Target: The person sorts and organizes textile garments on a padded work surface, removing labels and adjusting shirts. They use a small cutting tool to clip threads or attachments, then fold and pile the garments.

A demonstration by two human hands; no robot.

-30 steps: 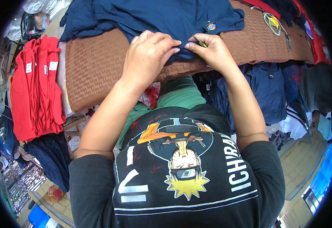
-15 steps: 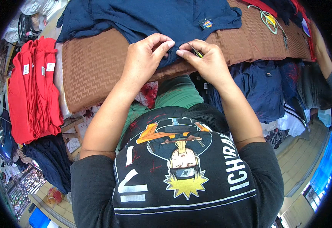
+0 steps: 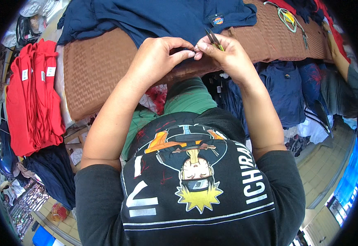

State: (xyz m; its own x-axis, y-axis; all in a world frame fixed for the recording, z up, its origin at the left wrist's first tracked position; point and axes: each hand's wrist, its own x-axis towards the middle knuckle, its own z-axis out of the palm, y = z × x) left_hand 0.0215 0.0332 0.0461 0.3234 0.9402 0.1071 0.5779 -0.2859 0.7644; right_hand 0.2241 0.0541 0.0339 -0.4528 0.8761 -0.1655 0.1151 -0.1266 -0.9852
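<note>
A navy garment (image 3: 162, 20) with a small tag near its hem lies across the brown padded surface. Over its near edge, my left hand (image 3: 160, 57) is closed in a pinch, its thumb and index tips meeting the fingers of my right hand (image 3: 228, 55). What sits between those fingertips is too small to make out. Tucked in my right hand is a pair of small thread snips (image 3: 215, 39) with dark blades and a yellow-green part, the blades pointing up and away from me.
Folded red garments (image 3: 33, 98) are stacked on the left, above dark cloth (image 3: 51, 176). A looped pale cord (image 3: 287, 18) rests on the brown pad (image 3: 92, 76) at the far right. Navy garments (image 3: 281, 92) hang below the pad, near another person's arm (image 3: 338, 47).
My hands have come together at the fingertips and lifted off the garment's edge. The snips in my right hand now stand more upright with their blades showing.
</note>
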